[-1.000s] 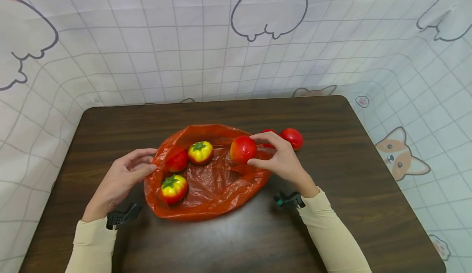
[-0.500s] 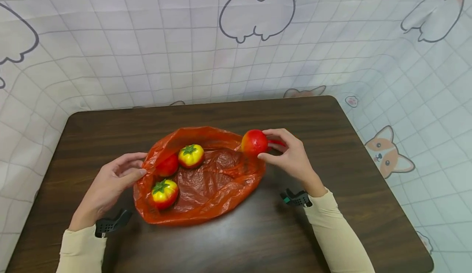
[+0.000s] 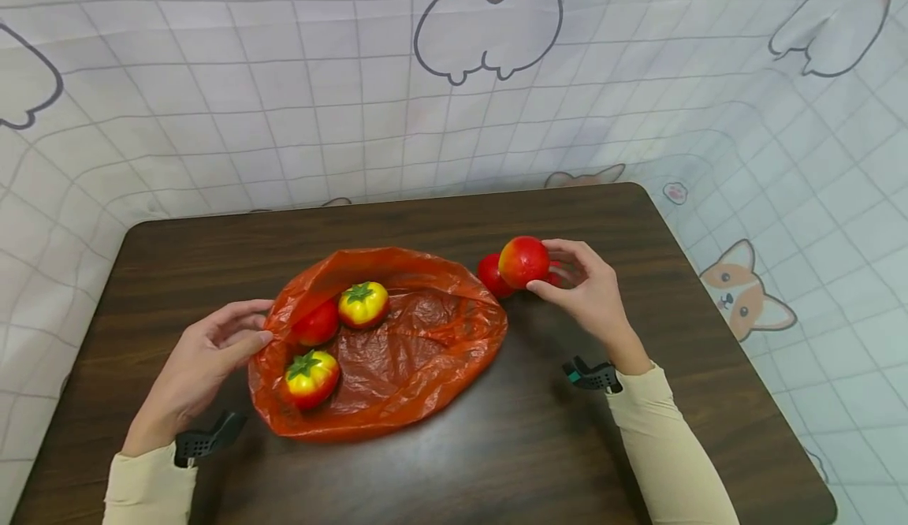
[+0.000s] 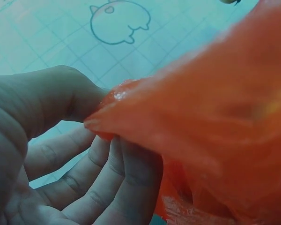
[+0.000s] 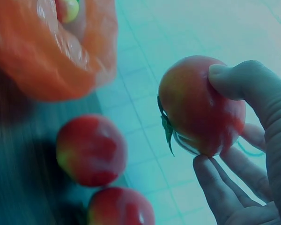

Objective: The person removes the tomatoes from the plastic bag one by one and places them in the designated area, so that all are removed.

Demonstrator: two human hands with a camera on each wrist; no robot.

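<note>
My left hand pinches the left rim of an orange-red plastic bag between thumb and fingers; the left wrist view shows the gathered film at the fingertips. The bag lies with its mouth spread wide. Inside, at its left, are a yellow-and-red tomato with a green calyx, another like it, and a red one. To the right of the bag, my right hand holds a red-yellow tomato by the fingertips, its green leaf pointing left in the right wrist view.
Two more red tomatoes, one nearer the bag and one beside it, rest on the dark wooden table, partly behind the held one in the head view. A white gridded cloth with dog drawings hangs around the table.
My right hand has carried the tomato from over the bag's right side out past its rim, beyond the bag. My left hand keeps its pinch on the rim. The head view has shifted slightly.
</note>
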